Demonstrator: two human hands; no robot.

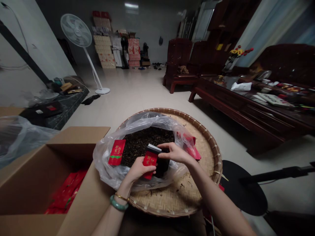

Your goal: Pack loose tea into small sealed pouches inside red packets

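Observation:
My left hand (139, 168) is closed round a small red packet (149, 161) with its mouth open. My right hand (174, 152) pinches the packet's silver top edge, over a black scale or dish (162, 164). Both hands hover above a clear plastic bag (115, 170) full of dark loose tea leaves (142, 142). The bag lies in a round woven bamboo tray (197, 137). Another red packet (117, 152) leans on the bag's left side, and more red packets (190, 147) lie at the right.
An open cardboard box (44, 177) with several red packets (67, 193) stands at my left. A dark wooden low table (246, 114) and chairs are at the right. A white standing fan (78, 36) and stacked cartons (105, 49) are far back. A black round stool (243, 193) sits right of the tray.

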